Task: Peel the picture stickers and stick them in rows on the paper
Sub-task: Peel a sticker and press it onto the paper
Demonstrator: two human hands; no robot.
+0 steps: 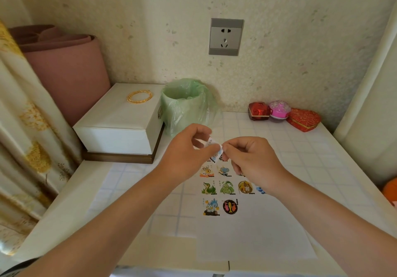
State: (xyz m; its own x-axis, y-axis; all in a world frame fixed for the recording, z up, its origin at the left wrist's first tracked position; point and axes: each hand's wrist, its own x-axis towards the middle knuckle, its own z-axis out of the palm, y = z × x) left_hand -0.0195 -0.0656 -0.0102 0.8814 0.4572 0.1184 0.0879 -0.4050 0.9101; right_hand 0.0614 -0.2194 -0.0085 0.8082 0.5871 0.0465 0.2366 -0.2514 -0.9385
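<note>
— Where is the sticker (215, 150)?

— In the air between both hands, above the far end of the paper (253, 236). The left hand (186, 154) pinches it from 9 o'clock with curled fingers. The right hand (251, 158) pinches its edge from 3 o'clock, thumb against forefinger.

— And the paper?

— Flat on the bench (322, 147), at 6 o'clock from the hands. Its rows (227, 187) of pictures start just under the wrists, and the right hand partly hides them.

— Anything behind?

— A bin (187, 104) with a green bag, at 12 o'clock.
</note>
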